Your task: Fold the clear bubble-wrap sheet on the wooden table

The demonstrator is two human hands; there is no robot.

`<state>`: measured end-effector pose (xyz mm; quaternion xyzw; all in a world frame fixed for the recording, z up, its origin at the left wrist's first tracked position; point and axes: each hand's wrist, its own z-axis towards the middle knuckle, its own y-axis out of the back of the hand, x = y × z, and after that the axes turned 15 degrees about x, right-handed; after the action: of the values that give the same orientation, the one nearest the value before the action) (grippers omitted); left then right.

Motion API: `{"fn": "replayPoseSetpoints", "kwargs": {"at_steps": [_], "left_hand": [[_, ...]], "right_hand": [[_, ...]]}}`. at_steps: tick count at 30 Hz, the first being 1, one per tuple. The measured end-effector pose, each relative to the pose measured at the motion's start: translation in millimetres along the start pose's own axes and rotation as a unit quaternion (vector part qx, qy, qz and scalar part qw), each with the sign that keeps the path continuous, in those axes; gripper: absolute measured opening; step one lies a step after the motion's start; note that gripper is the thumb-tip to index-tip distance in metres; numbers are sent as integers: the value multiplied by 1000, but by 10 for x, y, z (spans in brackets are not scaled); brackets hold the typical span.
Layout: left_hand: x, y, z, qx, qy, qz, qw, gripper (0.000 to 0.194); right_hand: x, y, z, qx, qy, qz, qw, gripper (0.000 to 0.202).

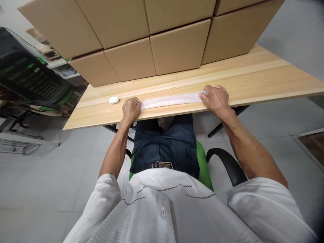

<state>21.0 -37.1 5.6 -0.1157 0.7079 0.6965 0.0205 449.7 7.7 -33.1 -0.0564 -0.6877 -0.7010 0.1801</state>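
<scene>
A long, flat strip of folded, whitish translucent plastic (172, 100) lies along the front part of the wooden table. At its left end, my left hand (131, 107) is closed with the plastic pinched between thumb and fingers. The right end is gripped by my right hand (217, 98), its fingers curled over the plastic. Between the two hands the strip looks stretched out straight. Just left of my left hand sits a small white rounded case (114, 100), untouched.
Several brown cardboard boxes (128, 62) are stacked along the back of the wooden table (268, 76). I sit on a green chair (204, 165) with black armrests, close to the table's front edge. Another dark and green chair (32, 77) stands at the far left.
</scene>
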Motion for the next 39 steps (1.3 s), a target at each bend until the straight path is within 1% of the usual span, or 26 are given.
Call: {"fn": "replayPoseSetpoints", "kwargs": {"at_steps": [5,12,16,19,24,28,32,37,39], "left_hand": [[-10,14,-2,6,6,-4,1000,30],[-56,47,-37,17,12,12,1000,29],[-65,45,-37,16,14,21,1000,27],[-56,34,-27,12,14,19,1000,26],[-53,30,-23,12,14,16,1000,24],[-70,37,-34,11,17,14,1000,24],[-84,46,-44,11,19,8,1000,22],[-90,51,-54,11,17,6,1000,20],[-87,49,-55,12,16,7,1000,21]], "right_hand": [[-4,8,4,9,-11,6,1000,63],[40,13,-1,-11,-20,-25,999,53],[79,19,-10,-2,-38,-41,998,45],[80,17,-13,7,-42,-44,998,43],[57,0,-1,-4,-33,-37,999,42],[52,2,8,6,-39,-49,998,42],[66,30,-6,6,-32,-31,999,41],[110,94,-37,39,-53,-19,998,46],[111,92,-36,43,-55,-23,997,47]]}}
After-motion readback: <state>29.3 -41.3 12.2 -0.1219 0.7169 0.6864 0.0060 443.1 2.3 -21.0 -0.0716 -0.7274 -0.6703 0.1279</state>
